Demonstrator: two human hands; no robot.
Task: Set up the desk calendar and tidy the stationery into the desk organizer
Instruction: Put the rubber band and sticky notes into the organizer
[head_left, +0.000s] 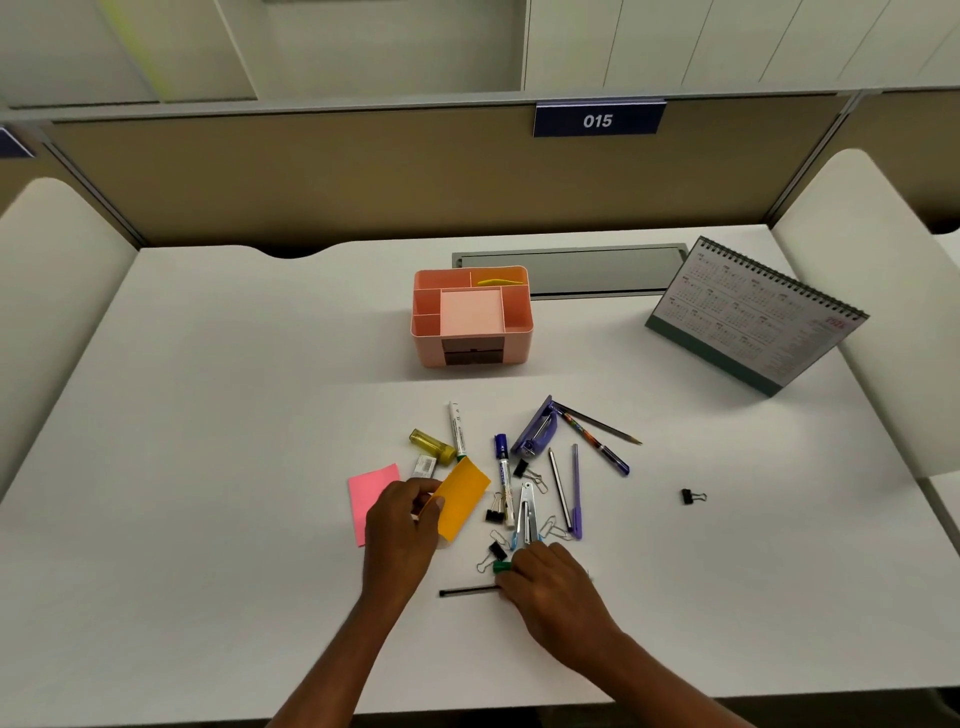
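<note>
Beige fabric partitioning (311, 176) is backing a smooth white desk (208, 467), and a dark blue sign (597, 120) on it is reading "015" in white numerals. A flat grey lid (571, 270) is lying flush in the desktop near the back. Just in front of it a pink plastic desk organizer (423, 353) is standing, boxy with rounded corners and split into open compartments; a slim yellow item (500, 282) is lying in its rear right one. At the back right the desk calendar (753, 317) is standing tilted on its dark green card base, wire spiral along the top, its print too small to read. The stationery is lying scattered near the front: a purple stapler (535, 428), a white marker (457, 428), a blue-capped marker (502, 467), a grey pencil (602, 425), a purple pen (575, 491), a translucent yellow tube (431, 446), and wire paper clips among black binder clips. One lone binder clip (691, 496) is sitting well apart to the right. The left hand (400, 525) is curling its fingers and pinching the near edge of an orange sticky pad (465, 493), beside a pink sticky pad (369, 491). The right hand (550, 582), knuckles up, is bending its fingers down and closing them on a small green piece (501, 567); a thin black stick (465, 592) is running under that hand.
</note>
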